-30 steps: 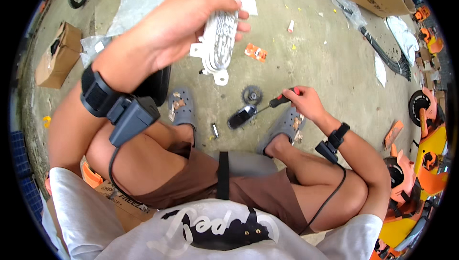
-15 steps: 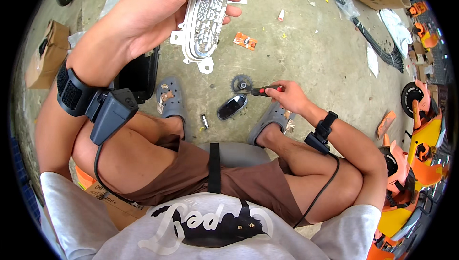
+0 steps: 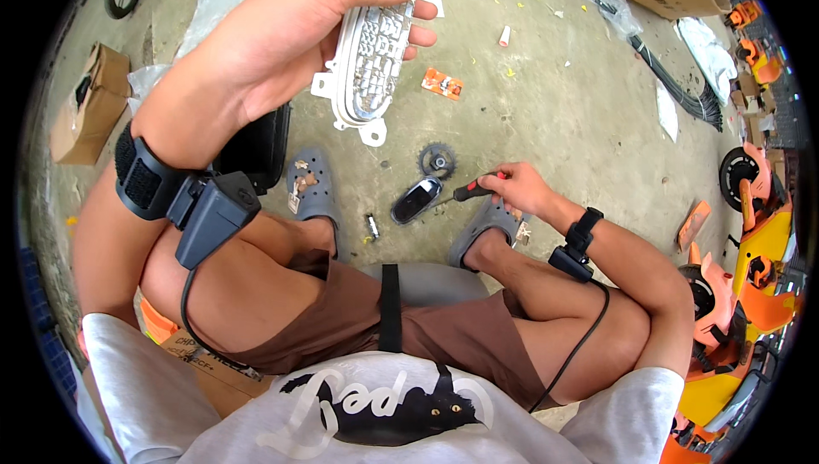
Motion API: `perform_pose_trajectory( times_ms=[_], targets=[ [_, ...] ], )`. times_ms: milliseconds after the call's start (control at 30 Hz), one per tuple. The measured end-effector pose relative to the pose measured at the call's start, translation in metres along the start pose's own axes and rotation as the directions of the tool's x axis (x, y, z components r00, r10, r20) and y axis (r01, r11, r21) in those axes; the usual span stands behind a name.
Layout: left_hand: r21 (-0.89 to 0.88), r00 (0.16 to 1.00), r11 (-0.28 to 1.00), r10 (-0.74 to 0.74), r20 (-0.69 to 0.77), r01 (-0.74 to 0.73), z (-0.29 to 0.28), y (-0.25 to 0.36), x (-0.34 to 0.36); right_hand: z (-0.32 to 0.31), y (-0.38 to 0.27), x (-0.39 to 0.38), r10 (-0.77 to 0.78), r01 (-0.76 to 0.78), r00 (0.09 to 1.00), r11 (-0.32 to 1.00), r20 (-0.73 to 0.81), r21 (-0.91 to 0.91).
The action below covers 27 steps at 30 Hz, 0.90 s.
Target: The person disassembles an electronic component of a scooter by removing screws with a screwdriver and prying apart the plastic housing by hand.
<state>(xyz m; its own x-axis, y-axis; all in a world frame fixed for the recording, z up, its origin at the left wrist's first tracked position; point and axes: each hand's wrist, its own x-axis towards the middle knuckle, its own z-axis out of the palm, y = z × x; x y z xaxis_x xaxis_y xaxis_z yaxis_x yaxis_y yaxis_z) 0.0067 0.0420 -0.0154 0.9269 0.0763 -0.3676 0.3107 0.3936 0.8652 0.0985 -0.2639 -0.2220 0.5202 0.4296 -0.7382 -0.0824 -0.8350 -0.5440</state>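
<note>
My left hand (image 3: 294,33) is closed around a clear-faceted lamp unit (image 3: 374,59) with a white rim and mounting tabs, raised above the floor. Its thumb lies on the lamp's face, with fingertips showing past the far edge. Lower down, my right hand (image 3: 519,188) grips a screwdriver (image 3: 469,192) with a red and black handle, its thin shaft angled down to the left. Near the shaft's tip lies a glossy black oval part (image 3: 416,200) on the floor; contact between them is unclear. A dark toothed ring (image 3: 437,160) lies just beyond the oval.
A small black-and-silver piece (image 3: 373,227) lies between my shoes. An orange packet (image 3: 442,84) lies farther out on the concrete. There is a black bin (image 3: 256,150) behind my left forearm, a cardboard box (image 3: 90,106) at left, black cables (image 3: 678,80) and orange-yellow ride-on vehicles (image 3: 755,251) at right.
My right hand has come nearer to me, and the screwdriver now slants downward toward the oval part instead of pointing toward the toothed ring. The lamp stays in my left hand.
</note>
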Motion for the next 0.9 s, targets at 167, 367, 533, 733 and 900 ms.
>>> perform_pose_trajectory(
  times_ms=[167,367,533,733,900],
  targets=[
    [0.228,0.98,0.954,0.176,0.093,-0.193,0.0,-0.006,0.0,0.007,0.004,0.004,0.035,-0.036,0.998,0.999,0.043,0.01],
    [0.198,0.985,0.965,0.167,0.05,-0.173,0.001,-0.004,-0.004,0.014,-0.003,0.006,0.06,-0.068,0.99,0.996,0.125,0.06],
    [0.217,0.984,0.96,0.166,0.06,-0.176,0.001,-0.003,-0.004,0.022,-0.003,0.012,0.065,-0.071,0.982,0.997,0.179,0.028],
    [0.211,0.984,0.961,0.168,0.055,-0.176,-0.003,-0.003,-0.005,0.024,-0.005,0.013,0.073,-0.077,0.978,0.997,0.197,0.014],
    [0.21,0.98,0.958,0.186,0.07,-0.197,-0.006,-0.004,-0.003,0.023,-0.002,0.014,0.074,-0.08,0.978,0.996,0.193,0.025]
  ],
)
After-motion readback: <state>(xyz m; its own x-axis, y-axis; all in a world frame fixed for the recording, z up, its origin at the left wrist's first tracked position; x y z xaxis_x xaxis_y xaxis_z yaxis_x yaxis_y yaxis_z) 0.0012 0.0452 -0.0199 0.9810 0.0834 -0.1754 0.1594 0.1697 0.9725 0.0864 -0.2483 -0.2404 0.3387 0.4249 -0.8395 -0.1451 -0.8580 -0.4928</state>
